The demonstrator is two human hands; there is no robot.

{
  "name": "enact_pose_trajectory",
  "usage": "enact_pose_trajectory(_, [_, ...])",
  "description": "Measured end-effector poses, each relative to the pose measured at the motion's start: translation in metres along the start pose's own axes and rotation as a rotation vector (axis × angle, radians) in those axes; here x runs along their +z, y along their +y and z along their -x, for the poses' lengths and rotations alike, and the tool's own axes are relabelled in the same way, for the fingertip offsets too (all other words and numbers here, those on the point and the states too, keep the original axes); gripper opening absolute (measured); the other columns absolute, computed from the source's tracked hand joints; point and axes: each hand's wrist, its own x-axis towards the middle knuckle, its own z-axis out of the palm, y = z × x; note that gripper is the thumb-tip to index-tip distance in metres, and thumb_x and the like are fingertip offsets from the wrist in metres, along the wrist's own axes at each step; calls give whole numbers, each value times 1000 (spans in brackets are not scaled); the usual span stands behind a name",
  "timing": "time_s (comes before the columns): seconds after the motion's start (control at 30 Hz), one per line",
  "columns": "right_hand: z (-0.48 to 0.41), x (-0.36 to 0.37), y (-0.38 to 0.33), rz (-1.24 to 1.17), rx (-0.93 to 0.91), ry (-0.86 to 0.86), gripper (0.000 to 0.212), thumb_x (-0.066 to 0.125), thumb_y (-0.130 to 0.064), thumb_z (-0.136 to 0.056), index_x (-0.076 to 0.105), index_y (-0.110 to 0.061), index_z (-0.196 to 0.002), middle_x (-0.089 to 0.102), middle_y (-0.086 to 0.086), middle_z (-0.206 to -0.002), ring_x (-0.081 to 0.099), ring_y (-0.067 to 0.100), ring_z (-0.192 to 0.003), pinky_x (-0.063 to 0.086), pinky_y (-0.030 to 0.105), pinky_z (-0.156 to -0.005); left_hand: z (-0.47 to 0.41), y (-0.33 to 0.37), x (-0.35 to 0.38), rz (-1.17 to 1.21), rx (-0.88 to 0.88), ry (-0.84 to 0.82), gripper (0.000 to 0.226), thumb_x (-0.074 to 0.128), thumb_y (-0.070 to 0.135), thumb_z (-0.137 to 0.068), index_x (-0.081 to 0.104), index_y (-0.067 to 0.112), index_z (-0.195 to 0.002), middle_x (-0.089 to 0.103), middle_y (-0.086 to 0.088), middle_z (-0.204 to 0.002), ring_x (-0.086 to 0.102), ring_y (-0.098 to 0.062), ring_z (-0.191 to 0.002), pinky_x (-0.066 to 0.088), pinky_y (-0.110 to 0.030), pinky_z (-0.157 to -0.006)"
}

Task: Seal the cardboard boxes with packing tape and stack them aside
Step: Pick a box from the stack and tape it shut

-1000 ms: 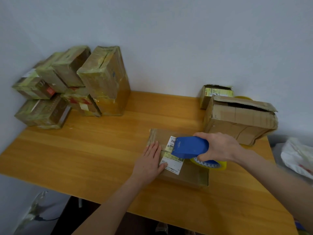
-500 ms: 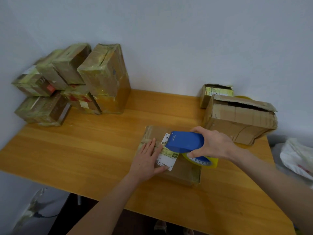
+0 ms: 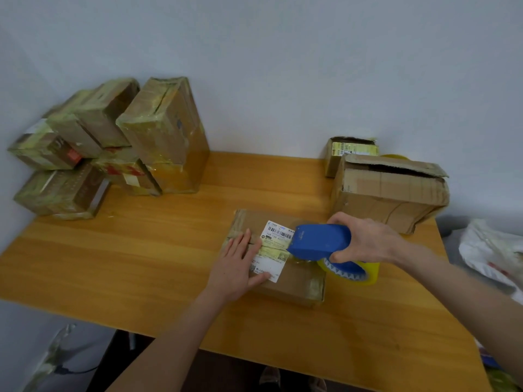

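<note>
A flat cardboard box (image 3: 294, 281) with a white shipping label lies on the wooden table (image 3: 141, 258) in front of me. My left hand (image 3: 236, 265) presses flat on the box's left half, fingers straight. My right hand (image 3: 365, 239) grips a blue tape dispenser (image 3: 319, 240) with a yellow tape roll (image 3: 353, 271), its front edge down on the label. A strip of tape runs across the box top from the dispenser toward my left hand.
Several taped boxes (image 3: 113, 145) are piled at the back left against the wall. A large unsealed box (image 3: 387, 193) and a small box (image 3: 349, 149) stand at the back right. A white plastic bag (image 3: 492, 250) lies beyond the table's right edge.
The dispenser has slid right along the box top, uncovering more of the label. My left hand stays pressed on the box's left half.
</note>
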Motion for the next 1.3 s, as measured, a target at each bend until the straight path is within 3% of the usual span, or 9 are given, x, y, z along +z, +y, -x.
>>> enact_pose_trajectory(0.1, [-6, 7, -8, -23, -11, 42, 67, 69, -56, -74, 36, -36, -129, 60, -7, -106, 61, 16, -86, 55, 33, -70, -4, -13, -6, -14, -31, -35, 99, -18, 87, -65, -13, 32, -146, -21, -5, -155, -15, -23, -146, -15, -36, -114])
enact_pose_trajectory(0.2, [-9, 10, -17, 26, -8, 85, 70, 67, -58, -75, 35, -35, -133, 59, -6, -107, 61, 17, -86, 54, 32, -69, -5, 1, -14, -14, -66, -9, 108, -30, 83, -59, -14, 23, -147, -22, -7, -154, -18, -21, -145, -14, -36, -115])
enact_pose_trajectory(0.37, [-8, 6, -18, 45, 6, 32, 76, 65, -68, -73, 34, -36, -134, 58, -7, -111, 56, 16, -90, 45, 28, -67, -11, 38, -4, 30, 0, 1, 89, -17, 79, -72, -22, 24, -142, -18, 1, -157, -20, -14, -144, -14, -35, -116])
enact_pose_trajectory(0.47, [-9, 3, -20, 83, -8, 23, 76, 66, -64, -75, 32, -37, -137, 58, -7, -115, 54, 16, -89, 43, 27, -66, -12, 35, -1, 22, -11, -15, 83, -3, 77, -82, -19, 25, -144, -20, 5, -154, -16, -13, -146, -10, -36, -119])
enact_pose_trajectory(0.6, [-8, 3, -15, 34, -21, 12, 74, 67, -54, -76, 32, -38, -139, 58, -8, -112, 57, 17, -92, 49, 30, -69, -11, 33, 1, 26, 6, -14, 88, -20, 77, -72, -20, 26, -143, -18, 4, -157, -20, -13, -144, -12, -33, -117])
enact_pose_trajectory(0.77, [-1, -15, 11, 21, -2, -11, 71, 68, -50, -74, 34, -41, -136, 56, -9, -109, 58, 18, -92, 53, 36, -76, -12, 29, 1, 27, -3, -25, 90, -17, 77, -73, -17, 22, -145, -20, 2, -156, -21, -13, -144, -14, -32, -116])
enact_pose_trajectory(1.0, [4, 17, 32, -82, 50, -109, 73, 71, -43, -69, 31, -43, -131, 58, -6, -104, 61, 18, -86, 57, 42, -75, -11, 24, -1, 29, 38, -46, 91, -24, 81, -67, -12, 35, -146, -17, 1, -158, -21, -13, -143, -13, -34, -116])
enact_pose_trajectory(1.17, [8, 28, 29, 35, 33, -54, 76, 72, -51, -71, 30, -39, -133, 55, -10, -103, 56, 15, -88, 52, 32, -69, -14, 28, -6, 5, 19, -28, 105, -26, 79, -67, 3, 26, -153, -13, -2, -159, -19, -14, -143, -15, -34, -115])
enact_pose_trajectory(1.3, [9, 26, 28, 56, 23, -24, 77, 71, -56, -71, 31, -37, -135, 55, -9, -103, 55, 15, -86, 49, 30, -68, -16, 60, -10, 32, 61, 11, 82, -12, 70, -83, -11, 24, -150, -21, 3, -156, -20, -16, -145, -11, -37, -119])
